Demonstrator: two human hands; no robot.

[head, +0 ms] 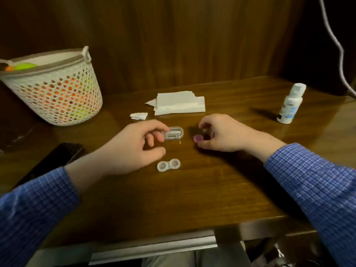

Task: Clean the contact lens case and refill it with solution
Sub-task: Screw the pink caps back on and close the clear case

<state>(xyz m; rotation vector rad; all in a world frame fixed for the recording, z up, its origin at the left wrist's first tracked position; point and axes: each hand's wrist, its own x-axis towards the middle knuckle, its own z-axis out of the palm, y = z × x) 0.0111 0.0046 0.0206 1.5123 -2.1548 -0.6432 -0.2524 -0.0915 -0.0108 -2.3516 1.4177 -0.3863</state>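
A white perforated basket (57, 93) stands at the far left of the wooden desk (192, 189), with orange and green things showing through its holes. A dark flat object (55, 160) lies at the desk's left edge. A pale cable (335, 41) hangs at the upper right.

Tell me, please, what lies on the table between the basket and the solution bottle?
In the head view, the folded tissues and a torn scrap lie between basket and bottle.
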